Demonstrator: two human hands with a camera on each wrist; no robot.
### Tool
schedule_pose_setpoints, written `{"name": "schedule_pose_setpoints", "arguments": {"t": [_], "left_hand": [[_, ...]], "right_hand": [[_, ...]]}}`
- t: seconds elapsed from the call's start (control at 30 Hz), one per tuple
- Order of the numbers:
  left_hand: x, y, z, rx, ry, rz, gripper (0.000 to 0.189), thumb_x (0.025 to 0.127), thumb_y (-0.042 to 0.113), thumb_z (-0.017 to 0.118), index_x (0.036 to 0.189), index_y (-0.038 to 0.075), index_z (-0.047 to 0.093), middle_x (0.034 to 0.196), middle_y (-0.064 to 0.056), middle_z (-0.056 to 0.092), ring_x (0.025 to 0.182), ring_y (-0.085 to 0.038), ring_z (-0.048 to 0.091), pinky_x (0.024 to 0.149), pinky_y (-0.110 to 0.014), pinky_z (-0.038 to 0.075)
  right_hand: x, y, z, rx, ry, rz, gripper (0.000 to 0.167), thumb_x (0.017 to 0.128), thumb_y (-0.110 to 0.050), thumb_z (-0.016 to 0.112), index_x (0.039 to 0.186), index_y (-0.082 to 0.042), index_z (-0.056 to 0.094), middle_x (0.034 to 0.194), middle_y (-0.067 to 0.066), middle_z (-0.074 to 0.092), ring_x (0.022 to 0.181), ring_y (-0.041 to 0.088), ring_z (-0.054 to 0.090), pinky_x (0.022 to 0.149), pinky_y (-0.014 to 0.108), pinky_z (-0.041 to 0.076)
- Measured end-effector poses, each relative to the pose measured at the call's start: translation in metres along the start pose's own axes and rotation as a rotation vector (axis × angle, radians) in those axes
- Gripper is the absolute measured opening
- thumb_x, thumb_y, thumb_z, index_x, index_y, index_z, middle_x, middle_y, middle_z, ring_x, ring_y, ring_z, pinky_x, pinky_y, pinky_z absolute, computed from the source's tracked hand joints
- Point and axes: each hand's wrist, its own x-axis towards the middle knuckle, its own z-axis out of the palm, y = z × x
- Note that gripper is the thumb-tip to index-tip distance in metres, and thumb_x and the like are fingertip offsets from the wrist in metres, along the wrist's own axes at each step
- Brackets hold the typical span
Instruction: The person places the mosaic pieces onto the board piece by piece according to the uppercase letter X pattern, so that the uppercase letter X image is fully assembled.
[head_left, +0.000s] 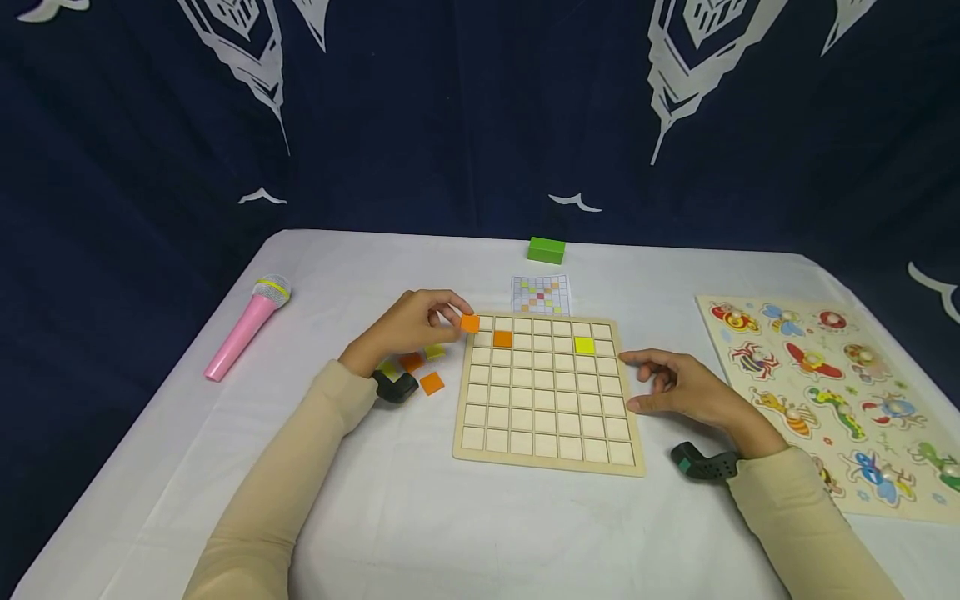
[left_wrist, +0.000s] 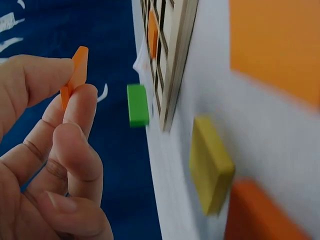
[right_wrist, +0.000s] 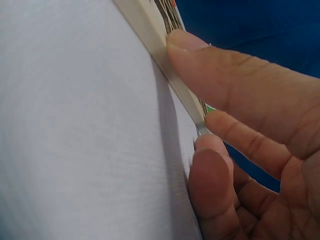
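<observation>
In the head view my left hand [head_left: 416,327] pinches an orange square tile [head_left: 470,323] between thumb and fingertip, at the upper left corner of a wooden grid board [head_left: 551,463]. The left wrist view shows the pinched tile [left_wrist: 79,70] side-on, above the table. Another orange tile [head_left: 502,339] and a yellow tile [head_left: 584,345] lie in the board's upper squares. My right hand [head_left: 686,387] touches the board's right edge with thumb and index finger; its other fingers are loosely bent. In the right wrist view the thumb [right_wrist: 225,75] rests against the board's edge [right_wrist: 175,75].
Loose orange tiles [head_left: 432,383] and yellow tiles [head_left: 435,352] lie left of the board. A printed grid card [head_left: 542,294] and a green block [head_left: 546,250] are behind it. A pink microphone [head_left: 243,333] lies far left, an insect picture board [head_left: 832,400] on the right.
</observation>
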Motion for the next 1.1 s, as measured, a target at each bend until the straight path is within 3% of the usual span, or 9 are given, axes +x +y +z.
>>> {"name": "schedule_pose_setpoints", "arguments": {"t": [0.4,0.73,1.1], "left_hand": [[0.005,0.015,0.019,0.003,-0.068,0.039,0.031,0.094,0.011,0.082,0.124,0.005,0.076,0.101,-0.005,0.078,0.068,-0.015,0.053,0.069,-0.027,0.044],[0.013,0.026,0.032,0.021,-0.116,-0.029,0.032,0.094,0.016,0.084,0.124,0.008,0.076,0.1,-0.003,0.078,0.069,-0.015,0.057,0.072,-0.028,0.044],[0.026,0.036,0.043,0.125,-0.17,-0.085,0.031,0.092,0.018,0.081,0.122,0.01,0.079,0.099,0.002,0.078,0.089,-0.016,0.066,0.082,-0.029,0.047]], "right_hand": [[0.0,0.001,0.0,-0.006,-0.001,0.001,0.07,0.084,-0.003,0.091,0.144,0.012,0.058,0.105,0.011,0.055,0.079,0.014,0.049,0.068,0.025,0.044],[0.001,0.0,0.0,-0.01,-0.002,0.016,0.071,0.085,-0.004,0.091,0.145,0.012,0.058,0.107,0.012,0.056,0.08,0.014,0.049,0.069,0.025,0.044],[0.001,-0.001,0.0,-0.01,0.001,0.021,0.071,0.084,-0.004,0.091,0.145,0.012,0.058,0.107,0.012,0.057,0.079,0.014,0.049,0.068,0.025,0.044]]}}
